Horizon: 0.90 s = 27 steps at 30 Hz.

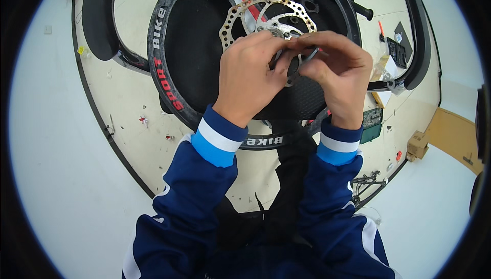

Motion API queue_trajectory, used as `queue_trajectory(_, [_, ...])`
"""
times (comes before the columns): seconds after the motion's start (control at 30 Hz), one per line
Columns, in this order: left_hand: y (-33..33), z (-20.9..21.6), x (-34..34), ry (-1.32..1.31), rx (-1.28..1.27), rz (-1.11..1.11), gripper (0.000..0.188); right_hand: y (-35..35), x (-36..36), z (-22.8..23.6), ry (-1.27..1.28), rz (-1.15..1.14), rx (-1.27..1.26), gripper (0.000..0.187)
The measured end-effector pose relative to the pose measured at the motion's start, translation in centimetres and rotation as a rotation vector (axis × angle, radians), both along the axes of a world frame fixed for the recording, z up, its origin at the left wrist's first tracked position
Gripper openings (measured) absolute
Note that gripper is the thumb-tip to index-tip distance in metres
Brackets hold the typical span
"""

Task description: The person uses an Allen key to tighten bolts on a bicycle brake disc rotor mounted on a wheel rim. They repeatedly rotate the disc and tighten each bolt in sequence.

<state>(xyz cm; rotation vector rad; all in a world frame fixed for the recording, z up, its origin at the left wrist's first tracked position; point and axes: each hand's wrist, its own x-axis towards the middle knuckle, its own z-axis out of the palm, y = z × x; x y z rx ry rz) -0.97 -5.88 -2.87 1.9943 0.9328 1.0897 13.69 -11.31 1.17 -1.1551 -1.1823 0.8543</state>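
Observation:
My left hand [250,77] and my right hand [340,77] meet over a bike wheel [156,48]. Pinched between their fingers is a small metal piece with a dark rounded face and a holed tab, which looks like a disc brake pad [293,66]. A thin grey metal edge also shows at my right fingertips; whether it belongs to the same piece I cannot tell. Just beyond my hands, a drilled brake disc [231,20] with brownish marks is fixed at the wheel's hub. My fingers hide its near part.
The wheel lies on a black chair seat [194,54] between two armrests [99,18] [420,33]. On the floor at right are a black tool case [397,52], a green case [371,132] and a cardboard box [418,145]. Small scraps [143,121] lie at left.

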Motion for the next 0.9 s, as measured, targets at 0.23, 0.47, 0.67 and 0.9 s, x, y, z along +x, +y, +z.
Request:
queue_trajectory(0.23, [0.3, 0.5, -0.3, -0.082, 0.137, -0.078, 0.023, -0.4, 0.8, 0.1, 0.174, -0.09, 0.091, 0.011])
queue_trajectory(0.47, [1.7, 1.4, -1.7, -0.14, -0.073, 0.14, 0.013, -0.7, 1.2, -0.1, -0.645, -0.151, -0.226, 0.012])
queue_trajectory(0.67, [1.9, 0.5, -1.8, 0.001, 0.006, 0.165, 0.017, 0.9, 2.7, -0.9, -0.914, 0.075, -0.019, 0.016])
queue_trajectory(0.9, [2.6, -0.1, -2.5, 0.067, 0.161, 0.281, 0.023, 1.6, 4.1, -1.1, -1.056, 0.17, 0.092, 0.023])
